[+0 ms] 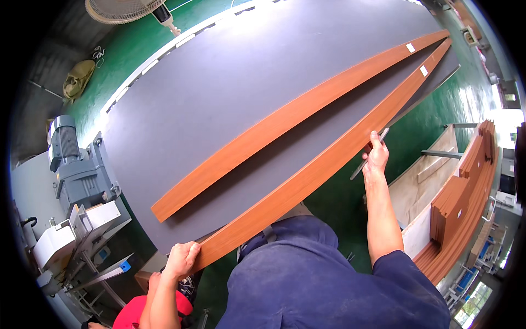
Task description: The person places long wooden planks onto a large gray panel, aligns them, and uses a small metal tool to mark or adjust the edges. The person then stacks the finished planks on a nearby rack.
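A long reddish-brown wood-grain board [307, 181] slants across the near edge of the grey table [219, 98]. My left hand [183, 260] grips its near end, with the thumb over the top. Farther along, my right hand [376, 156] is closed at the board's near side, thumb against its edge. A thin grey bar [356, 171] shows at that hand, apparently tucked in the fingers, which are partly hidden. A second matching board [274, 123] lies on the tabletop. The two boards come together at the far right, each with a small white label.
At lower left, a person in red [130, 312] has a hand [154, 281] by a brown piece. A grey motor [67, 143] and machine stand left. Brown boards [455, 211] are stacked on a rack at right. A fan [118, 10] stands beyond the table.
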`<state>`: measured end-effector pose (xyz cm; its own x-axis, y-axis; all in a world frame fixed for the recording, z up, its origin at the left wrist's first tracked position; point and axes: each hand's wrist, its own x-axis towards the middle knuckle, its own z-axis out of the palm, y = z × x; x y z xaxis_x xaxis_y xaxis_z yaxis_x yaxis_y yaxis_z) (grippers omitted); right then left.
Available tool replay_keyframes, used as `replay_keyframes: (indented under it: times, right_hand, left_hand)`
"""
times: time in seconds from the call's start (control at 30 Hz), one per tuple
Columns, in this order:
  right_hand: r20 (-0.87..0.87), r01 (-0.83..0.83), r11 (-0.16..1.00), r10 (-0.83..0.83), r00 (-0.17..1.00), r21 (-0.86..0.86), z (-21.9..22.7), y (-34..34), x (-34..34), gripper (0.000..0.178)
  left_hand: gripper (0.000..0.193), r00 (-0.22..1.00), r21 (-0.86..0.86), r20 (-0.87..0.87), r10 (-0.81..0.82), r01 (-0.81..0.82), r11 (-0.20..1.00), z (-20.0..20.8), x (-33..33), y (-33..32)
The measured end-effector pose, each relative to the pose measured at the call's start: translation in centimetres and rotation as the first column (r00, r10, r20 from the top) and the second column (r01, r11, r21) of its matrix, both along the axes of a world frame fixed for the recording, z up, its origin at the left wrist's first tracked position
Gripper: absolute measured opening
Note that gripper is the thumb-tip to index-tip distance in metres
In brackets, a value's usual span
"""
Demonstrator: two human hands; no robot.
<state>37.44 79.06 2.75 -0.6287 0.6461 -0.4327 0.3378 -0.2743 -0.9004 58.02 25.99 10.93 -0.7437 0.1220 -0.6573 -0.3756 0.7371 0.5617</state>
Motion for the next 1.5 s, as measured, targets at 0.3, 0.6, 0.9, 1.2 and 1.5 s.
replay_keyframes:
  times: [0.3,0.6,0.9,1.2,1.5]
  right_hand:
    - [-0.181,0.020,0.999,-0.029,0.983,-0.051,1.1,0.1,-0.9,0.013]
    - [-0.198,0.007,1.000,-0.011,0.980,-0.024,2.9,-2.6,-3.4,0.010]
    - [-0.147,0.029,0.999,-0.025,0.989,0.025,1.6,-0.5,-11.2,0.016]
    - [-0.014,-0.217,0.947,0.227,0.974,0.237,-0.1,5.6,-13.3,0.028]
    - [0.048,0.147,0.989,-0.148,0.988,0.028,-4.2,3.1,-10.8,0.033]
  left_hand:
    - [0.034,0.887,-0.270,-0.415,-0.201,0.091,0.959,-1.9,0.1,-0.4]
    - [0.049,0.803,-0.356,-0.545,-0.243,0.042,0.934,-2.6,-2.0,-3.8]
    - [0.047,0.858,-0.366,-0.457,-0.235,0.059,0.929,-0.1,-9.4,0.1]
    - [0.100,0.717,-0.575,-0.477,-0.507,0.181,0.798,-3.9,-15.5,3.8]
    - [0.089,0.761,-0.519,-0.497,-0.416,0.123,0.846,-7.1,-16.0,5.5]
